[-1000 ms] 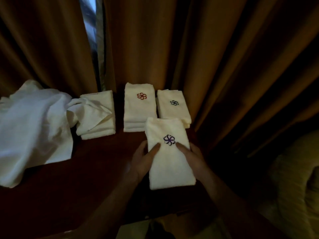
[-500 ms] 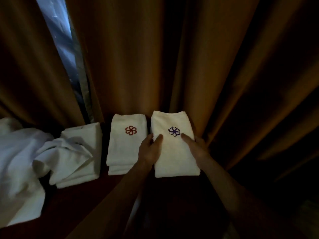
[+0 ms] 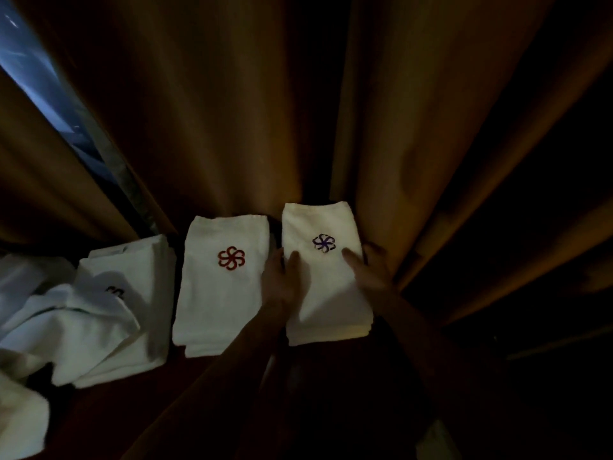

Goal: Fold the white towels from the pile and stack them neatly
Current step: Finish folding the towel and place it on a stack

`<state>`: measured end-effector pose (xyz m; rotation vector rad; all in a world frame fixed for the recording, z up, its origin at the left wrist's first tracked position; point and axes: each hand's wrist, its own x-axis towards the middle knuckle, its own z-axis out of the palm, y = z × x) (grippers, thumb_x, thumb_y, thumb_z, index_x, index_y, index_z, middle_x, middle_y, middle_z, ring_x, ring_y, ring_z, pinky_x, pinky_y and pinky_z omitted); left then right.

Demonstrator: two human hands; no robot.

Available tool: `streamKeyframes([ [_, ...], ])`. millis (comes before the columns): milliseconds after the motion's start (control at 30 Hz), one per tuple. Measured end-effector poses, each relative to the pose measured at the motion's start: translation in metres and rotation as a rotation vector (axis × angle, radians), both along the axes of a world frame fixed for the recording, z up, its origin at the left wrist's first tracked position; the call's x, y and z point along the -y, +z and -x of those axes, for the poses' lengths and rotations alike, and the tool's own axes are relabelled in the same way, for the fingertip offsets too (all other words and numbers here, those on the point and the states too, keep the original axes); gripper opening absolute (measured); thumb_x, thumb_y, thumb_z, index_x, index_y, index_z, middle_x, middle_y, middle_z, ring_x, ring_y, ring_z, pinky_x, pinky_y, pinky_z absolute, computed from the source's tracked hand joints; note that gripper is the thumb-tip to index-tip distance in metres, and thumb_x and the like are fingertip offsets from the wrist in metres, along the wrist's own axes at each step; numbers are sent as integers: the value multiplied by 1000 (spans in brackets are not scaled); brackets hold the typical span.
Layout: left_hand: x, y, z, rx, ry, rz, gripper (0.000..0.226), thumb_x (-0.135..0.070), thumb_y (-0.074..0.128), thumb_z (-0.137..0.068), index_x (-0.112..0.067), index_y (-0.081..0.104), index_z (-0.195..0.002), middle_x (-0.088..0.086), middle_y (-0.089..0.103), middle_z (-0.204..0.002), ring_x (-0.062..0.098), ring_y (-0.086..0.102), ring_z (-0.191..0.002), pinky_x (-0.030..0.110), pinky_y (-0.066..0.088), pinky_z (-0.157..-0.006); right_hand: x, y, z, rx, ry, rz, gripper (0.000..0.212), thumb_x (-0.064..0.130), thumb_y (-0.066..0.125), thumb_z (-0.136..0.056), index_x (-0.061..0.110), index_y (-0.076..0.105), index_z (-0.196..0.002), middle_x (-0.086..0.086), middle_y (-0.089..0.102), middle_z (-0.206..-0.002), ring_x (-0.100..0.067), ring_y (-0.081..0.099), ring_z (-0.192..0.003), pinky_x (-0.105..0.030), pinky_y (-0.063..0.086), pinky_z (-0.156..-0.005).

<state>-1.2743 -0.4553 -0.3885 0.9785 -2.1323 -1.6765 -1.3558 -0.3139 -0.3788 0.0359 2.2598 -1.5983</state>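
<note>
Both hands have carried the purple-flower towel (image 3: pixel 323 277) from the near middle of the desk (image 3: pixel 109 423) to its far edge, and it now lies on the right-hand stack against the curtain (image 3: pixel 381 127), covering the dark-flowered towel that topped that stack a second ago.

The left hand (image 3: pixel 280 278) grips the towel's left edge, thumb on top and fingers seemingly tucked at its side, in the narrow gap next to the red-flower stack (image 3: pixel 222 283). The right hand (image 3: pixel 368 268) lies along the right edge, fingers stretched flat toward the embroidery; whether its thumb hooks under the edge I cannot tell in this dim light. So the hands sit apart, one on each long side of the same towel.

To the left, along the same far edge, sits a third folded stack (image 3: pixel 142 313), partly covered by a loose towel (image 3: pixel 76 323) spilling from the unfolded pile (image 3: pixel 20 327) at the desk's left edge.

The step in hand looks like seating this towel squarely. Done well, that means nudging both long sides until they line up with the layers showing below at the near end, pressing flat with the palms to drive out air, then lifting the hands straight up so the soft terry is not dragged askew. The curtain pressing on the stack's right side could push the top layer over, so a last check on that edge seems wise. More of the pile remains to fold.
</note>
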Motion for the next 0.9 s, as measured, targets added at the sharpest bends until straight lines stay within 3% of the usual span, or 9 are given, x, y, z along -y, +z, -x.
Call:
streamKeyframes([
  [133, -4, -3, 0, -80, 64, 14, 38, -34, 48, -103, -18, 52, -137, -10, 55, -123, 6, 48, -113, 24, 37, -94, 2, -2, 4, -66, 31, -38, 45, 32, 60, -97, 6, 54, -134, -11, 56, -133, -28, 52, -123, -33, 39, -100],
  [200, -2, -9, 0, -93, 65, 52, 40, -36, 48, -103, -19, 51, -139, -9, 55, -134, 8, 50, -121, 28, 40, -100, 4, -3, 6, -77, 44, -40, 46, 33, 60, -97, 7, 54, -134, -11, 57, -132, -28, 53, -121, -34, 41, -101],
  [333, -2, -17, -2, -39, 21, 226, 57, -41, 46, -102, -24, 29, -154, -1, 43, -152, 17, 43, -137, 41, 36, -114, 1, -19, -1, -157, 83, -82, 47, 31, 58, -98, 6, 50, -137, -14, 58, -132, -30, 53, -122, -34, 41, -101],
  [500, -6, -15, -5, -34, -30, 427, 60, -22, 41, -105, -21, 14, -158, 8, 27, -160, 18, 32, -140, 23, 23, -109, 3, -31, -10, -302, 57, -126, 69, 48, 51, -92, 14, 38, -150, -12, 44, -149, -29, 40, -137, -45, 33, -114],
  [633, -3, -19, -3, -3, -134, 519, 53, -17, 42, -104, -19, 29, -155, 11, 27, -159, 22, 28, -145, 33, 25, -119, -1, -30, -12, -443, 76, -184, 61, 43, 46, -97, 25, 34, -153, -13, 45, -147, -30, 40, -136, -45, 34, -114],
  [767, -8, -20, -4, 46, -133, 576, 51, -17, 46, -103, -13, 34, -153, 15, 35, -154, 26, 35, -140, 23, 18, -111, 1, -36, -14, -514, 84, -337, 57, 51, 33, -96, 27, 47, -145, -19, 58, -120, -39, 48, -119, -51, 43, -101],
  [900, -11, -19, -4, 72, -130, 571, 50, -18, 44, -104, -11, 35, -152, 17, 32, -156, 30, 33, -142, 27, 19, -113, 2, -40, -11, -522, 94, -475, 62, 54, 28, -93, 25, 54, -141, -21, 59, -114, -44, 50, -115, -50, 43, -99],
])
